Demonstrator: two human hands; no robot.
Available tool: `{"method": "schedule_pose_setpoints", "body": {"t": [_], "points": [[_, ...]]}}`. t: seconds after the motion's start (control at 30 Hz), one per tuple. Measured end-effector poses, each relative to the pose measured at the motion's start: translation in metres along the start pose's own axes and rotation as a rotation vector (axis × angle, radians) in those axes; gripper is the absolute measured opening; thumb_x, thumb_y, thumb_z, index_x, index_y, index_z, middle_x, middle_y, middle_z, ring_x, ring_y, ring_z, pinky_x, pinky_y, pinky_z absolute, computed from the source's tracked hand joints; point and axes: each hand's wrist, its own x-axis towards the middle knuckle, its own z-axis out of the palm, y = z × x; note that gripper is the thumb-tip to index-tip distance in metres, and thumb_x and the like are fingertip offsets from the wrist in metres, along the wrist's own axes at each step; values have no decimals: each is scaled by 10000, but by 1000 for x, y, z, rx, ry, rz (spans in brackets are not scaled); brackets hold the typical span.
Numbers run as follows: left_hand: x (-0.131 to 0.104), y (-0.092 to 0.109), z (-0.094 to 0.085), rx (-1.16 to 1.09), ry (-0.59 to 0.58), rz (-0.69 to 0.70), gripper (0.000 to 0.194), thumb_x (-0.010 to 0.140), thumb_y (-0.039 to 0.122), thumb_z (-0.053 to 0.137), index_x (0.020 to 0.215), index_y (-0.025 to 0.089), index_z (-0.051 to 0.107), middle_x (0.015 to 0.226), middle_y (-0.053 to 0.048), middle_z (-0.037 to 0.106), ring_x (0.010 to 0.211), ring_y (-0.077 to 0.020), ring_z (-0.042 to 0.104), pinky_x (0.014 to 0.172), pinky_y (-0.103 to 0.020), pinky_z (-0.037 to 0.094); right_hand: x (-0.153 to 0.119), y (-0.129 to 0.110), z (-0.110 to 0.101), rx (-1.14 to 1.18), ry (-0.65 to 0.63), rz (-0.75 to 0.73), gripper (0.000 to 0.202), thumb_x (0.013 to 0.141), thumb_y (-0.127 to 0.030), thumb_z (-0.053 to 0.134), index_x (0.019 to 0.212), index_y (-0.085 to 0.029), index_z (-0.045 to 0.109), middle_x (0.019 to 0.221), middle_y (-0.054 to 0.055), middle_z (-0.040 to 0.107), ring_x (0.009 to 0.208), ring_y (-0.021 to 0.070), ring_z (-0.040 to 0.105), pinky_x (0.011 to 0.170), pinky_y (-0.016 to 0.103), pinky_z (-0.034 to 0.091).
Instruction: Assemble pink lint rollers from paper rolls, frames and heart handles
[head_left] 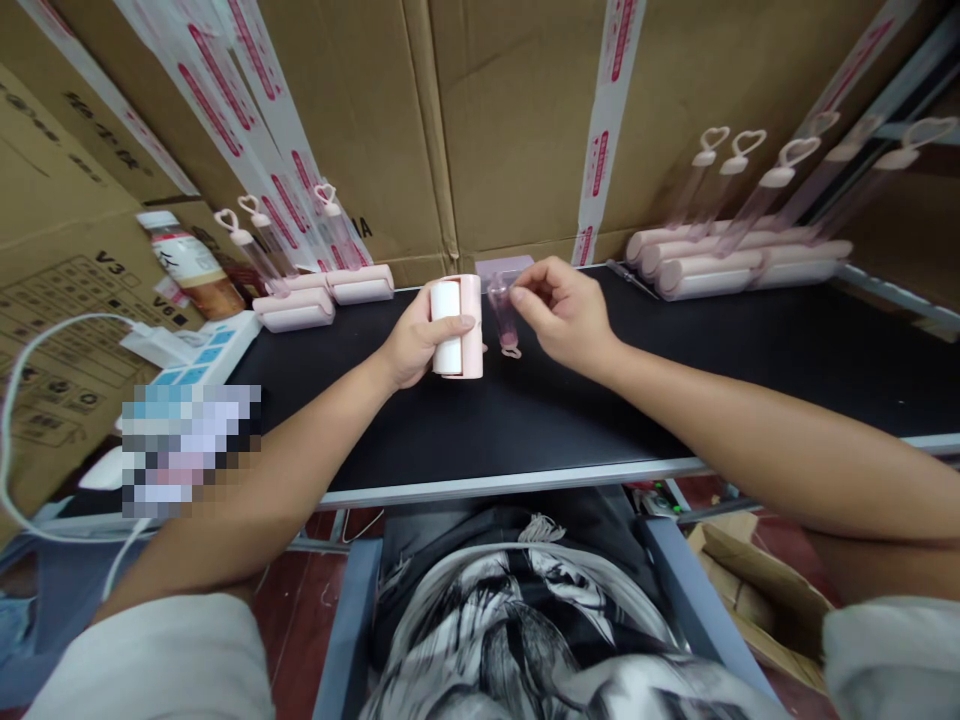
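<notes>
My left hand grips a pink lint roller head, its thumb across the front. A white roll shows inside the pink casing. Just to the right, my right hand pinches the upper end of a clear, purple-tinted handle. Its pink heart-shaped loop points down, low over the black tabletop. A narrow gap separates the handle from the roller head. Behind them lies a lilac flat piece, partly hidden by my right hand and the handle.
Lint rollers with upright clear handles stand in a left group and a right group. At left are a drink bottle, a white power strip and a blurred-out object. Cardboard boxes wall the back.
</notes>
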Motion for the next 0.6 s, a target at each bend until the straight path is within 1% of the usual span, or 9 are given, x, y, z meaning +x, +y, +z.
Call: {"method": "schedule_pose_setpoints", "body": {"t": [0.07,0.13,0.17,0.23,0.33,0.4,0.5,0.6], "points": [[2,-3,5,-49,11,-12,790,610,314,998,1244,235,534,1004,17,736,832,-198,749,782,-392,680,-9,2,10,-4,-104,16,300,1054,-497,637,1131,-210,686,881,22,755,709,167,679,716,319,549],[4,-5,8,-83,48,6,760,622,305,986,1238,234,547,1021,15,746,865,-187,749,820,-368,673,-15,4,20,-14,-196,20,363,1091,-520,571,1260,-209,655,957,44,774,761,183,706,763,338,570],[5,-6,8,-94,69,16,745,625,294,980,1234,231,555,1016,17,749,867,-175,745,832,-351,668,-17,5,24,-30,-223,0,383,1100,-529,549,1286,-207,641,989,57,777,800,196,717,795,353,578],[6,-4,8,-107,97,31,722,624,278,966,1222,223,565,996,21,751,850,-159,737,837,-333,666,-18,5,28,-66,-230,-79,396,1110,-534,522,1295,-200,627,1058,90,778,896,223,728,859,381,584],[4,3,5,-100,73,22,695,625,299,940,1198,228,554,914,33,734,776,-175,740,784,-374,685,-12,1,20,-122,-206,-203,393,1121,-533,497,1281,-204,640,1116,115,773,938,232,711,880,386,579],[2,10,1,-83,44,22,666,625,326,923,1167,235,548,856,36,721,713,-192,740,718,-389,690,-8,-4,9,-163,-210,-251,376,1109,-532,523,1252,-214,663,1065,99,767,885,224,687,838,371,570],[-1,18,-5,-58,28,33,663,617,349,910,1156,235,541,792,31,718,629,-208,736,598,-357,658,-4,-12,-5,-199,-273,-285,313,1058,-499,622,1171,-216,692,933,56,741,763,196,642,743,333,540],[-3,22,-8,-42,29,35,707,627,350,906,1210,222,527,783,28,726,599,-205,734,568,-338,644,-3,-19,-12,-210,-348,-311,258,1021,-436,674,1132,-206,710,881,33,736,689,166,612,695,303,517]]}}
